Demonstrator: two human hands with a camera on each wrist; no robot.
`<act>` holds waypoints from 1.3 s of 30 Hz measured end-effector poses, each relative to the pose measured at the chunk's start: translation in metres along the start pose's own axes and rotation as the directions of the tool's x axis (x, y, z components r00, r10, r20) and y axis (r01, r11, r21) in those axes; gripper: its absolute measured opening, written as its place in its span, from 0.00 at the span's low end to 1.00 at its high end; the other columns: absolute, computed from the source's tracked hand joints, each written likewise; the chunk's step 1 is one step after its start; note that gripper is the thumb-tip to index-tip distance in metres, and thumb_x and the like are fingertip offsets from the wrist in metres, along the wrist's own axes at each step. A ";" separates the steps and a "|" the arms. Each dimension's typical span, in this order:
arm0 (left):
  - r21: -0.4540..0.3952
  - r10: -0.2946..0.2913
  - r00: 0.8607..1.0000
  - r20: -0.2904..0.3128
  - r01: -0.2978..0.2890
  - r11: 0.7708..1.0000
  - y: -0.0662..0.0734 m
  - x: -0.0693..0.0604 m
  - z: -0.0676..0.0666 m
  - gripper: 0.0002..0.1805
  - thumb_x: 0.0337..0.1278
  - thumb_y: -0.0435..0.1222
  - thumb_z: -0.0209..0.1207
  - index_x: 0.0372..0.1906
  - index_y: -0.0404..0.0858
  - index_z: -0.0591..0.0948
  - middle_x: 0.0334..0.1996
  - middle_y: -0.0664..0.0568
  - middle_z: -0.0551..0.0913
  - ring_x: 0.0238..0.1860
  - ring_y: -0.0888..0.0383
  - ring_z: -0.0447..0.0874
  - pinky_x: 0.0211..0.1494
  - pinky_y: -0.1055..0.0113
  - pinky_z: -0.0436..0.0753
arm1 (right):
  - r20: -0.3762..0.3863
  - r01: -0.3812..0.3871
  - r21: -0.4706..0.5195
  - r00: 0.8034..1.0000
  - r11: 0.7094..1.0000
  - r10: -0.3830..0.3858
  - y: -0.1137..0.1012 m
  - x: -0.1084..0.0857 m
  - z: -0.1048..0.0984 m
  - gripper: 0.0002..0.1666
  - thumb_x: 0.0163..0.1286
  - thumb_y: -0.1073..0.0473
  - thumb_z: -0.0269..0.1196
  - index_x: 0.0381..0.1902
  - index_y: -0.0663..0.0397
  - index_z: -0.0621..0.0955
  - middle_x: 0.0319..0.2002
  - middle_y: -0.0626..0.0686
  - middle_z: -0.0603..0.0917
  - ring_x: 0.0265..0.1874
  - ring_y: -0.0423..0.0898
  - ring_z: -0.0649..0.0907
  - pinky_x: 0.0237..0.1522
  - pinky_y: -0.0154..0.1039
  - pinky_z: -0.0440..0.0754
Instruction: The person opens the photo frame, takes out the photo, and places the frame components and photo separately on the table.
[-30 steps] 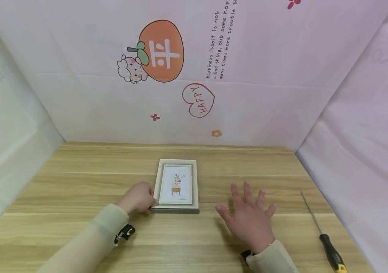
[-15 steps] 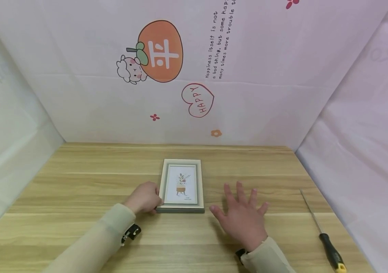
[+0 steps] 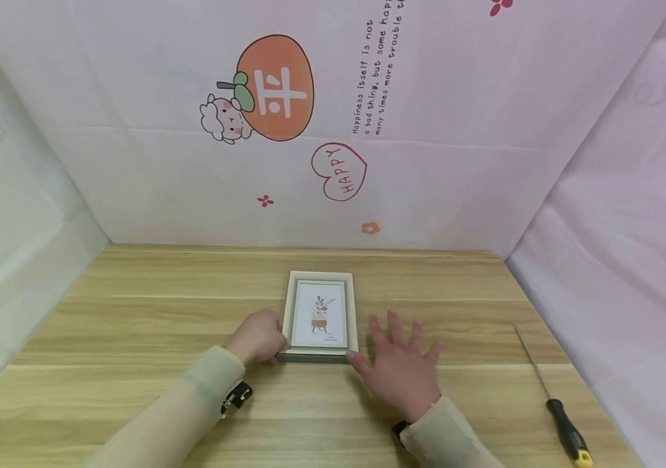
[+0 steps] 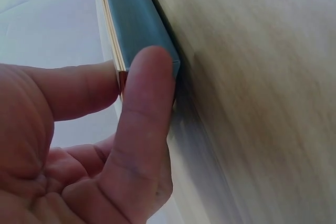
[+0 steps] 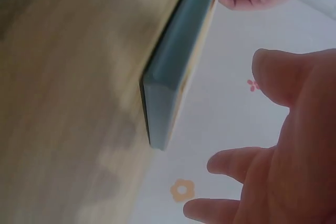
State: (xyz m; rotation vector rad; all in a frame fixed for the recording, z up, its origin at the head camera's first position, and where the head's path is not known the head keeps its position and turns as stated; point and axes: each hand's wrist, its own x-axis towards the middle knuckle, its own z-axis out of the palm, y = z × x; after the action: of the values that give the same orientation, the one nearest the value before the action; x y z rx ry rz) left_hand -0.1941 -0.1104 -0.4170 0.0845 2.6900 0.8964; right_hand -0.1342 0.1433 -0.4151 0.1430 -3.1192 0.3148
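Observation:
A cream picture frame (image 3: 320, 350) with a plant picture lies face up on the wooden table. My left hand (image 3: 259, 337) grips its near left corner; the left wrist view has the thumb on the front edge and a finger against the blue-grey side (image 4: 142, 19). Spread fingers mark my right hand (image 3: 400, 370), just off the near right corner in the head view, the thumb close to it. In the right wrist view a gap shows between that hand (image 5: 299, 145) and the frame's side (image 5: 176, 51).
A screwdriver (image 3: 567, 429) with a black and yellow handle lies near the table's right edge, its shaft toward the back. Behind the table (image 3: 163, 312) stands a printed white cloth (image 3: 426, 182), with more white cloth at both sides.
The picture frame has slid to the right along the table, my left hand moving with it. My right hand has shifted left, closer to the frame, its fingers still spread.

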 end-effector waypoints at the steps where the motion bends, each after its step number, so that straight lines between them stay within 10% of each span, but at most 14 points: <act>1: -0.005 -0.004 1.000 0.000 0.004 1.000 0.001 0.001 0.001 0.12 0.53 0.30 0.66 0.22 0.36 0.73 0.20 0.48 0.78 0.17 0.55 0.82 0.23 0.66 0.76 | 0.003 -0.002 -0.002 1.000 1.000 0.002 -0.001 0.001 0.002 0.51 0.67 0.22 0.48 0.79 0.42 0.59 0.77 0.60 0.54 0.70 0.77 0.47 0.56 0.84 0.36; 21: -0.016 0.042 0.999 0.032 -0.041 0.999 0.005 0.003 0.002 0.13 0.55 0.32 0.66 0.23 0.37 0.73 0.19 0.48 0.79 0.18 0.55 0.81 0.25 0.64 0.76 | 0.089 0.212 0.017 0.973 0.977 -0.212 -0.006 0.009 0.011 0.32 0.77 0.46 0.53 0.71 0.59 0.70 0.71 0.60 0.67 0.68 0.62 0.67 0.62 0.71 0.61; 26: -0.004 0.050 0.996 0.074 -0.050 0.999 0.000 0.007 -0.010 0.15 0.66 0.42 0.61 0.26 0.39 0.76 0.20 0.49 0.80 0.19 0.55 0.81 0.28 0.63 0.77 | 0.067 0.155 0.183 0.983 0.971 -0.170 0.002 0.028 0.007 0.23 0.75 0.54 0.57 0.59 0.65 0.75 0.49 0.61 0.80 0.46 0.56 0.81 0.45 0.53 0.81; 30: -0.076 0.033 0.998 0.051 -0.030 0.997 -0.003 0.015 -0.020 0.13 0.69 0.41 0.59 0.31 0.38 0.77 0.23 0.47 0.81 0.22 0.53 0.82 0.30 0.62 0.79 | 0.078 0.055 0.324 0.993 0.944 -0.085 0.007 0.049 0.000 0.19 0.74 0.58 0.57 0.56 0.64 0.75 0.27 0.52 0.77 0.23 0.47 0.75 0.25 0.42 0.74; 39: -0.357 -0.076 0.997 0.032 0.082 0.930 0.001 0.041 -0.015 0.15 0.65 0.33 0.63 0.50 0.28 0.75 0.37 0.42 0.79 0.31 0.49 0.82 0.31 0.63 0.86 | 0.173 -0.046 0.327 0.985 0.944 -0.012 0.010 0.087 0.002 0.19 0.73 0.53 0.59 0.52 0.62 0.78 0.44 0.55 0.83 0.40 0.50 0.80 0.45 0.49 0.79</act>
State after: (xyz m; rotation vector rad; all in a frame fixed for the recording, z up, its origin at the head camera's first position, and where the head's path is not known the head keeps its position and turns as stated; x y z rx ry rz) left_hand -0.2377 -0.1123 -0.4162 -0.0961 2.4473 1.3351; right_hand -0.2214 0.1444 -0.4182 0.1510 -3.2078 0.8722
